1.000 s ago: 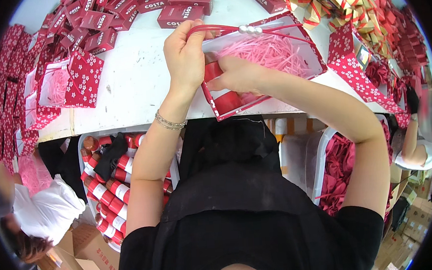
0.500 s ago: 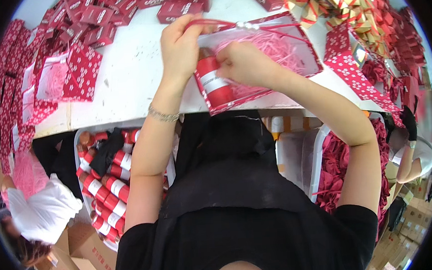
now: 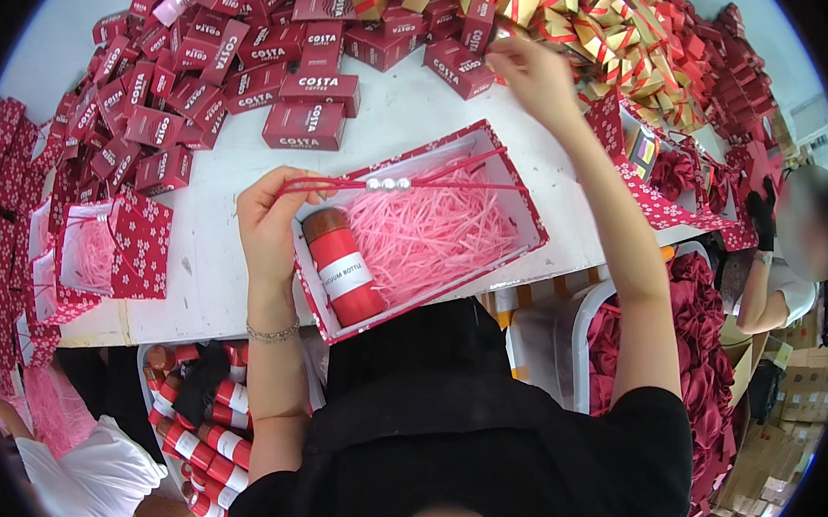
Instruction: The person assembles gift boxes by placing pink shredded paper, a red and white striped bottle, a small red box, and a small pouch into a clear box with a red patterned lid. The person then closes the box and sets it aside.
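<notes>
Gift box [image 3: 526, 202], red with white flowers, holds pink shreds [image 3: 436, 233], red flask [image 3: 344, 274]; left hand [image 3: 272, 220] grips cord [image 3: 335, 183], right hand's [image 3: 541, 80] hold unclear

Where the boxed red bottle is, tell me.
In the head view, the red bottle is in the left end of the open flowered box, beside the pink shreds.

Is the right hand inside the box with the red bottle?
No, the right hand is beyond the flowered box, near the dark red cartons.
</notes>
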### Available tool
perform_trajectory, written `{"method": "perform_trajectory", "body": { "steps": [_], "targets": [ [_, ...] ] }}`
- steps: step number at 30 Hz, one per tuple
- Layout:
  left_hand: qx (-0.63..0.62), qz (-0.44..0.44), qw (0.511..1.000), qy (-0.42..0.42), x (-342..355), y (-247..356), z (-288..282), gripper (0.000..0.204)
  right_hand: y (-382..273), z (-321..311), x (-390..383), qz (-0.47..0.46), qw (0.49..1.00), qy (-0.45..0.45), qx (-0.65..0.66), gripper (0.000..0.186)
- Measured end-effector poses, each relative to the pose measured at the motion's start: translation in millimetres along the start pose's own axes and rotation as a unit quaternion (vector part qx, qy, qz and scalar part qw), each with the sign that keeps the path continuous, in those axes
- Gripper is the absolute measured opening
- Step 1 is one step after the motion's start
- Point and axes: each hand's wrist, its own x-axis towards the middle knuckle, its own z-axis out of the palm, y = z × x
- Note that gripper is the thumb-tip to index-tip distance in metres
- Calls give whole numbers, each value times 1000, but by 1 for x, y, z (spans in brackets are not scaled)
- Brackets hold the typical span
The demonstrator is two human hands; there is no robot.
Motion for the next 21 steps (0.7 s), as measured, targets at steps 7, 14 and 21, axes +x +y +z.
{"method": "perform_trajectory", "body": {
  "steps": [7, 14, 21],
  "targets": [
    [-36, 0, 999, 9, -3, -9, 0, 14, 34, 98, -20, -57, 966, -44, -246, 50],
    [-30, 9, 999, 23, -4, -12, 0, 16, 47, 1, -44, 284, 578, -164, 747, 57],
    [-25, 30, 999, 14, -3, -14, -2, 17, 16, -52, -62, 250, 675, -144, 679, 66]
  ]
}}
